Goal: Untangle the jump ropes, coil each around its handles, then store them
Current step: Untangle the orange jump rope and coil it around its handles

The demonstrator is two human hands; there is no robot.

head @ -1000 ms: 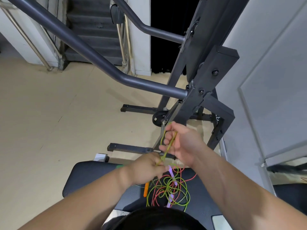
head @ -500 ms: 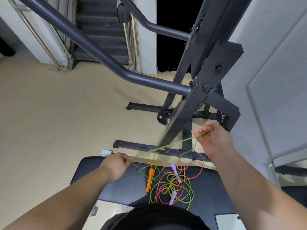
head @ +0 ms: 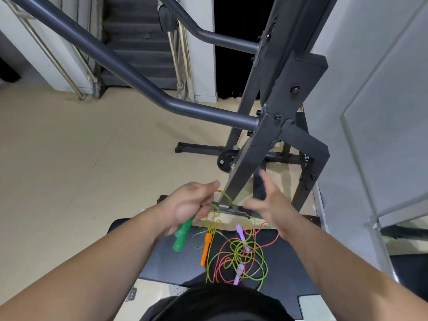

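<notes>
My left hand [head: 188,205] grips a green jump-rope handle [head: 181,236] that sticks out below the fist; yellow-green rope [head: 223,195] loops out from its fingers. My right hand [head: 269,203] is blurred, fingers spread, beside the left hand and holding nothing that I can see. Below both hands, a tangle of yellow-green rope [head: 238,258] and pink-red rope [head: 266,242] lies on the black padded bench [head: 166,265]. An orange handle [head: 206,249] and two purple handles [head: 242,236] [head: 238,273] lie in the tangle.
A dark grey steel gym rack [head: 273,126] rises just behind the hands, with a long slanted bar [head: 129,75] crossing to the left. Beige floor [head: 69,158] spreads left. A grey wall panel [head: 382,112] stands right. Stairs [head: 136,42] are at the back.
My hands, which stretched a length of green rope apart half a second ago, have come back together. The right hand has let go of the rope and the green handle now shows in the left.
</notes>
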